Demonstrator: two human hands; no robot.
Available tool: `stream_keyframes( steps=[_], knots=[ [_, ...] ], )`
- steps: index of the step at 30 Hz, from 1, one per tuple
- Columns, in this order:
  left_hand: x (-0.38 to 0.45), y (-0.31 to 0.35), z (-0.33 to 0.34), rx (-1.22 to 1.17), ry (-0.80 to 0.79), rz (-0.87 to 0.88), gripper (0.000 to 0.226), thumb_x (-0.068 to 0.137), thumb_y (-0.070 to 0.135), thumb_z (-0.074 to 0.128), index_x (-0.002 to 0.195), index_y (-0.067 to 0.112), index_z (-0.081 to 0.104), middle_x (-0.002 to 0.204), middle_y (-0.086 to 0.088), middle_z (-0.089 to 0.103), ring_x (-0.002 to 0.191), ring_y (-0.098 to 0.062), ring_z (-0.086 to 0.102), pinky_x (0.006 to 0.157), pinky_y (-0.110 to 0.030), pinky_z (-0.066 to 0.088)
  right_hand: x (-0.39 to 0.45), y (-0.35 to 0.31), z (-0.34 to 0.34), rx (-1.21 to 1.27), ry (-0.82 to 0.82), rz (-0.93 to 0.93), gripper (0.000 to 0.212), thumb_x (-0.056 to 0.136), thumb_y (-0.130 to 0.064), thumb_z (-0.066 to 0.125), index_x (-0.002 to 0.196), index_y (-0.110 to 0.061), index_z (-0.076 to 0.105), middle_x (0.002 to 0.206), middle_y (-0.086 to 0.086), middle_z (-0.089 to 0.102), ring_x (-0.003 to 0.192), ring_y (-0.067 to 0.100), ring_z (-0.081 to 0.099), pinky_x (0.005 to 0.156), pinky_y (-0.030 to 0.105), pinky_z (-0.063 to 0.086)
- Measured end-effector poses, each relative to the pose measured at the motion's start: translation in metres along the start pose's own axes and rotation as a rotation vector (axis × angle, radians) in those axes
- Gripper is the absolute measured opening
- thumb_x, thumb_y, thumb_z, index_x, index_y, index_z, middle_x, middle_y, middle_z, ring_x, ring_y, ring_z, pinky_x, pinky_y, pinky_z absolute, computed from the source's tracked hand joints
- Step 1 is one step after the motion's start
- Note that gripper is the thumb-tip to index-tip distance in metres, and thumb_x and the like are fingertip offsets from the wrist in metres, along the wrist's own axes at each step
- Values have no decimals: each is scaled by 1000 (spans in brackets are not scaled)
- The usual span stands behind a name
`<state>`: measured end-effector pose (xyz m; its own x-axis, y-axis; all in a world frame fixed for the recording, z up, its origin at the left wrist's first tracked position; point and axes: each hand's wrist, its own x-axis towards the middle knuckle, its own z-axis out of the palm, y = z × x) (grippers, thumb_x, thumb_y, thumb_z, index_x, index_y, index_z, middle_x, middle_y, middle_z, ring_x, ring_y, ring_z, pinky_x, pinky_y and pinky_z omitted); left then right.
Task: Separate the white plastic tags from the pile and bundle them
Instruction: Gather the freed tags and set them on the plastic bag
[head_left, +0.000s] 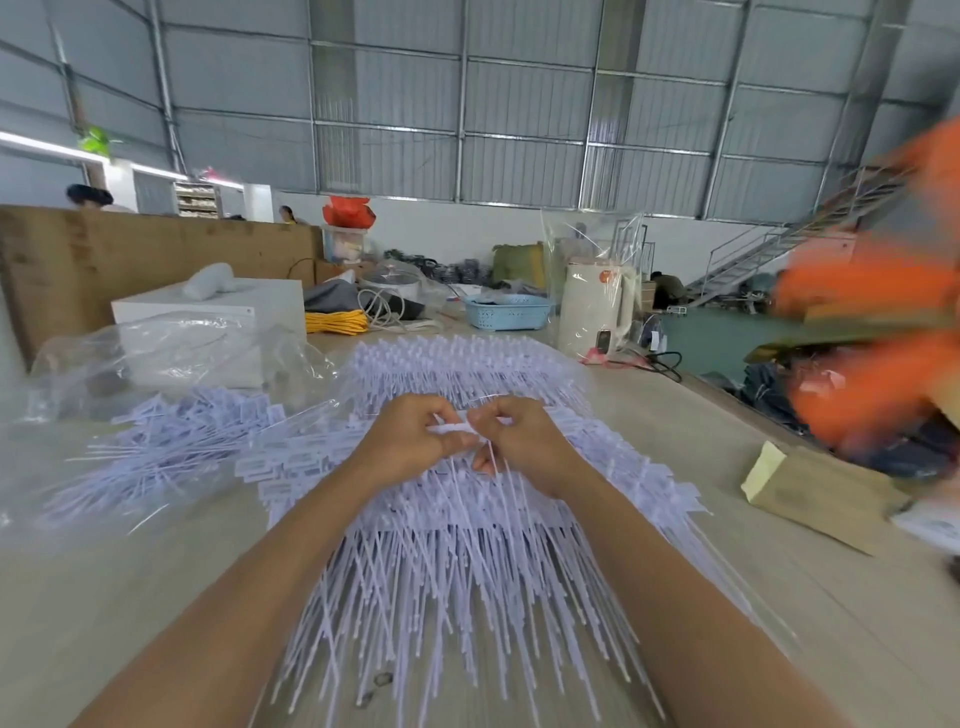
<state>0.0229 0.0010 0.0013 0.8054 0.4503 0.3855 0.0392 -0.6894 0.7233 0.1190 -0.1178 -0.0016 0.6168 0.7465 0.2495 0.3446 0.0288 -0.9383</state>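
Observation:
A big pile of white plastic tags (467, 561) with long thin tails spreads over the table in front of me, the tails pointing toward me. Above the middle of the pile, my left hand (410, 441) and my right hand (524, 441) meet, and both pinch the heads of a few white tags (457, 427) between thumb and fingers. The tails of those tags hang down under my right hand. A second, smaller heap of white tags (171, 441) lies to the left, partly on clear plastic.
A clear plastic bag (156, 353) and a white box (218, 312) stand at the back left. A blue basket (506, 312), a white kettle (595, 306) and yellow cord (336, 322) are behind. A brown paper bag (815, 488) lies right. A blurred orange shape (872, 332) fills the right edge.

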Motion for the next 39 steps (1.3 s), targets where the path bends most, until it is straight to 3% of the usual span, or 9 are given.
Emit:
stream_keyframes(
  steps=[3, 6, 10, 15, 20, 22, 28, 34, 39],
  knots=[
    [-1, 1, 1, -27, 23, -2, 18, 81, 17, 74, 70, 19, 60, 60, 3, 56, 50, -9, 49, 48, -16, 38, 0, 2, 1, 42, -49, 26, 15, 96, -17, 54, 87, -5, 57, 50, -3, 63, 40, 12, 56, 44, 22, 48],
    [-3, 3, 1, -137, -23, -91, 17, 87, 16, 67, 73, 15, 59, 53, -5, 59, 44, -13, 53, 42, -18, 39, 0, 2, 2, -3, 19, -26, 15, 95, -14, 55, 82, -6, 57, 43, 0, 55, 38, 15, 51, 40, 21, 43],
    [-1, 9, 0, -280, -30, -259, 21, 89, 9, 62, 69, 9, 59, 41, 0, 55, 29, -7, 39, 34, -14, 27, -3, 2, 5, -51, 76, -131, 22, 95, -10, 54, 73, -17, 55, 38, 1, 48, 33, 14, 45, 37, 19, 37],
    [0, 10, -8, -326, -76, -391, 19, 86, 7, 64, 68, 5, 58, 42, -2, 52, 29, -10, 35, 35, -14, 22, -4, 2, 10, -123, 79, -248, 22, 93, -6, 55, 72, -13, 54, 44, 4, 45, 35, 14, 43, 38, 21, 34],
    [0, 8, -7, -525, -72, -322, 14, 84, 18, 70, 82, 4, 68, 52, -2, 62, 39, -6, 49, 39, -15, 39, 1, 0, 0, 68, 148, -183, 22, 94, -3, 52, 74, -9, 57, 39, -2, 46, 32, 10, 40, 36, 17, 31],
    [1, 8, -1, -531, -31, -317, 25, 87, 24, 66, 90, -1, 66, 53, -2, 65, 40, -5, 52, 41, -15, 43, 4, 1, -6, 164, 199, -142, 23, 94, -3, 51, 72, -8, 57, 39, -1, 46, 32, 10, 38, 35, 15, 29],
    [1, 11, 2, -605, 16, -395, 34, 94, 32, 56, 75, 5, 62, 54, -4, 66, 38, -10, 52, 36, -16, 37, 2, 2, 6, 227, 120, -69, 19, 94, -10, 54, 76, -3, 55, 51, 4, 52, 35, 12, 46, 34, 17, 35],
    [2, 10, 2, -774, 0, -502, 25, 93, 13, 56, 70, 6, 51, 56, -7, 47, 30, -5, 30, 31, -11, 21, -5, 1, 10, 52, 96, -138, 13, 95, -10, 52, 85, -3, 55, 53, 8, 48, 38, 13, 45, 36, 21, 40],
    [3, 10, -8, -1098, -186, -632, 26, 96, 8, 47, 70, 11, 44, 42, 0, 45, 24, -1, 28, 24, -11, 20, -2, 2, 7, -216, 198, -377, 18, 92, -4, 54, 74, -9, 56, 45, -7, 45, 35, 6, 43, 41, 19, 36]
  ],
)
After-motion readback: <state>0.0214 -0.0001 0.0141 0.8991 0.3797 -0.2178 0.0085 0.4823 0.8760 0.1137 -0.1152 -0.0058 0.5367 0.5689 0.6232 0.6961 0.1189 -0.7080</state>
